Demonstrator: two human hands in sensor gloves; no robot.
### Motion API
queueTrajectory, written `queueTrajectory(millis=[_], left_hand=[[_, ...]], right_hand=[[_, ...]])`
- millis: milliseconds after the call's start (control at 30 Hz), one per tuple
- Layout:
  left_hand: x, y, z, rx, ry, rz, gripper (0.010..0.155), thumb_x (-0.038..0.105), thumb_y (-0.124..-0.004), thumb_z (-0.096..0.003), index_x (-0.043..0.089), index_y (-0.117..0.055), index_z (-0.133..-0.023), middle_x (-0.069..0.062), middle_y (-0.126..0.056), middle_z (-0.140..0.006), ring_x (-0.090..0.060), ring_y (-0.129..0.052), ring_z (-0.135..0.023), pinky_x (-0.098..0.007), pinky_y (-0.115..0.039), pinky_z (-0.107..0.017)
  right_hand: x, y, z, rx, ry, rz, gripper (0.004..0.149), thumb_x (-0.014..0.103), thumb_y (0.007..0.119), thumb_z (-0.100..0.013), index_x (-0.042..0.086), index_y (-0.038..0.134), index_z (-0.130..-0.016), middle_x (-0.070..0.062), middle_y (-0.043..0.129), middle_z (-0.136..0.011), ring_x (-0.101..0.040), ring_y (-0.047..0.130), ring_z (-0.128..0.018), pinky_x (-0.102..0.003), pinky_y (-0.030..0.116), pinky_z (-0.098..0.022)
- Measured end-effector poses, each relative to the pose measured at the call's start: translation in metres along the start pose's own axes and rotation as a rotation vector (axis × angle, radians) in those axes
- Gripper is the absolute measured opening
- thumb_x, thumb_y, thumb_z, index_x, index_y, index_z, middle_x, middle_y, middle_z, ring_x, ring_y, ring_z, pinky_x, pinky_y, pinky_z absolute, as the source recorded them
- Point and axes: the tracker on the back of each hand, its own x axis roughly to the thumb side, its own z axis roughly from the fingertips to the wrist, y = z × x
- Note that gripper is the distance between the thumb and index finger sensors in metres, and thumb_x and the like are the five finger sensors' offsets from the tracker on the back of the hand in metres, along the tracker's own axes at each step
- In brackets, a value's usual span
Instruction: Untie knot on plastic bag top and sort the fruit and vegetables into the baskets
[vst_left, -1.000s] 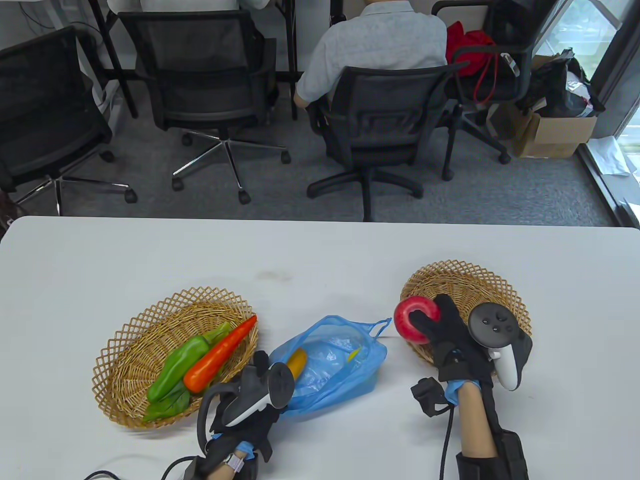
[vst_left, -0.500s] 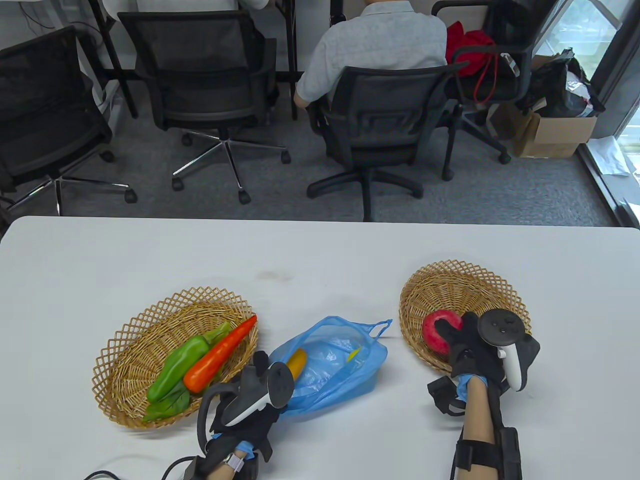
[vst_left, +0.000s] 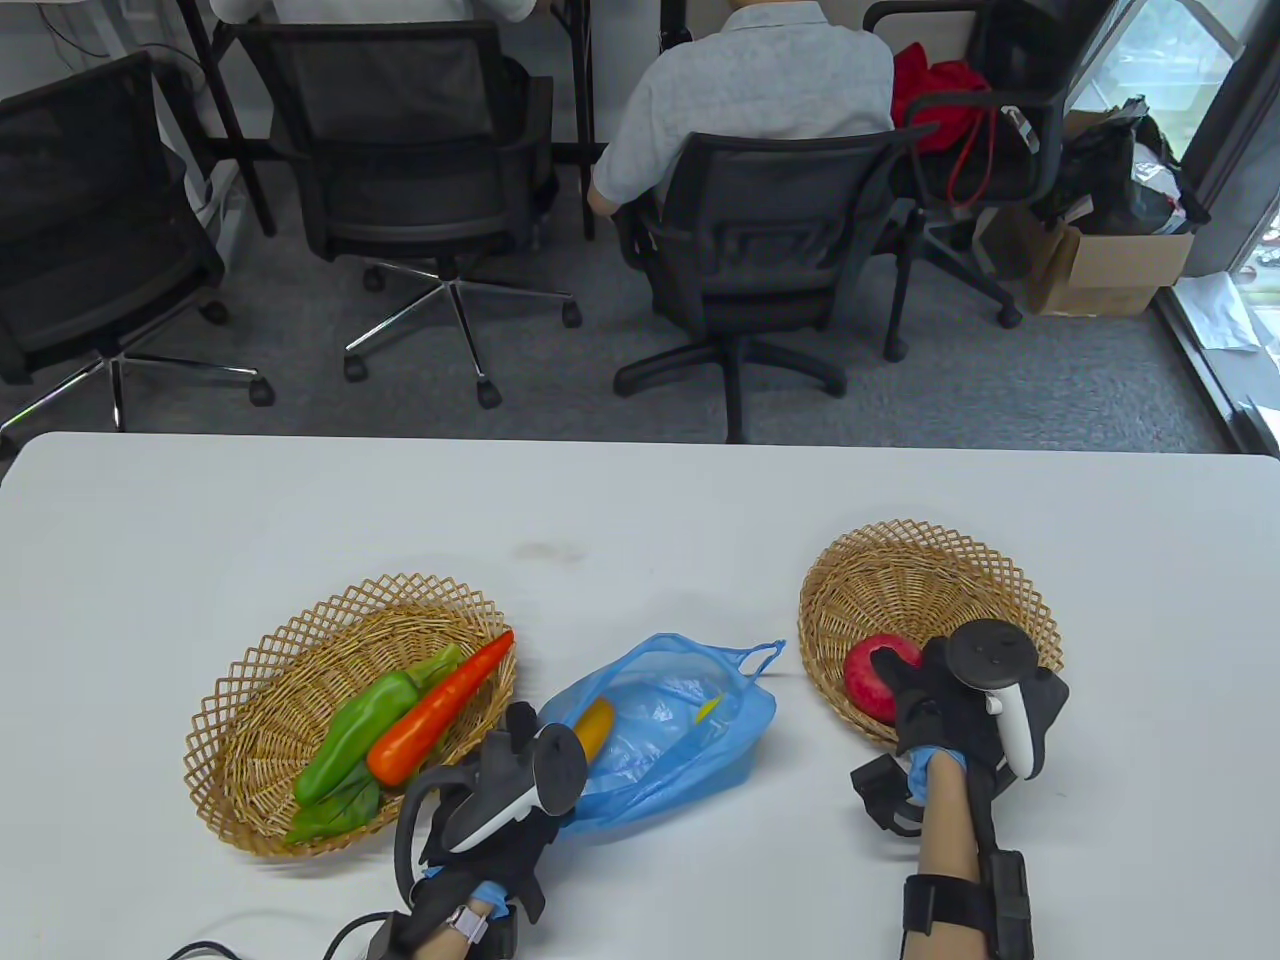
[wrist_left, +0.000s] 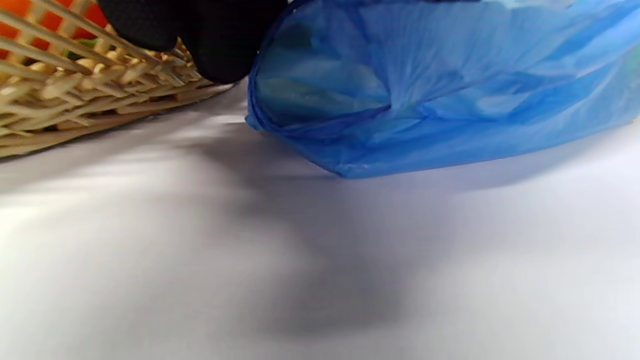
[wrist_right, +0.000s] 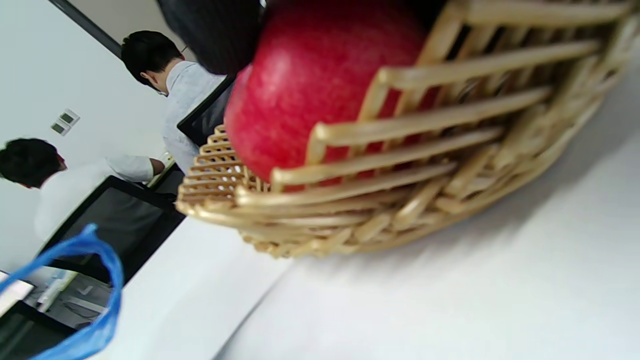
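The open blue plastic bag (vst_left: 680, 735) lies between two wicker baskets, with a yellow fruit (vst_left: 593, 725) inside it. My left hand (vst_left: 520, 735) grips the bag's left edge beside the left basket (vst_left: 250, 700); its fingers (wrist_left: 220, 45) show next to the bag (wrist_left: 425, 90) in the left wrist view. A green pepper (vst_left: 360, 725), a carrot (vst_left: 440, 710) and a leafy green (vst_left: 335, 812) lie in that basket. My right hand (vst_left: 895, 670) holds a red apple (vst_left: 868, 678) low inside the right basket (vst_left: 930, 570). In the right wrist view the apple (wrist_right: 310, 85) sits behind the basket wall (wrist_right: 400, 200).
The white table (vst_left: 640, 520) stretches beyond the baskets. Behind its far edge stand office chairs (vst_left: 760, 250) with seated people. A cable (vst_left: 200, 948) lies at the table's near left edge. A blue bag handle (wrist_right: 95, 300) shows in the right wrist view.
My right hand carried the apple from above the right basket's left rim down into the basket. The left hand and the bag stayed put.
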Motion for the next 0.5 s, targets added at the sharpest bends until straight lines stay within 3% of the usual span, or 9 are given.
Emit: queueTrajectory(millis=[200,333,500], left_hand=[[-0.003,0.0,-0.001,-0.006,-0.005,0.032,0.094,0.048,-0.071,-0.0558,-0.003,-0.021,-0.118,-0.025,-0.056,-0.113,-0.039,-0.078,-0.095,-0.059,-0.068,-0.07],[-0.004,0.0,-0.002,-0.012,-0.006,0.044,0.094,0.048,-0.071,-0.0557,-0.003,-0.021,-0.118,-0.025,-0.056,-0.114,-0.039,-0.078,-0.095,-0.059,-0.068,-0.07],[-0.005,-0.001,-0.002,-0.011,-0.007,0.049,0.094,0.048,-0.071,-0.0557,-0.003,-0.022,-0.118,-0.025,-0.056,-0.113,-0.039,-0.078,-0.095,-0.059,-0.068,-0.07]], right_hand=[[0.036,-0.007,0.024,-0.118,-0.16,0.126,0.085,0.036,0.067,-0.062,-0.019,0.024,-0.11,-0.054,0.031,-0.105,-0.073,0.042,-0.088,-0.078,0.043,-0.061],[0.075,-0.009,0.051,-0.189,-0.338,0.167,0.077,0.033,0.069,-0.061,-0.016,0.037,-0.111,-0.05,0.041,-0.105,-0.069,0.05,-0.088,-0.076,0.048,-0.062],[0.121,0.006,0.085,-0.147,-0.531,0.179,0.058,0.027,0.071,-0.06,-0.006,0.059,-0.106,-0.039,0.065,-0.101,-0.057,0.072,-0.084,-0.067,0.063,-0.06]])
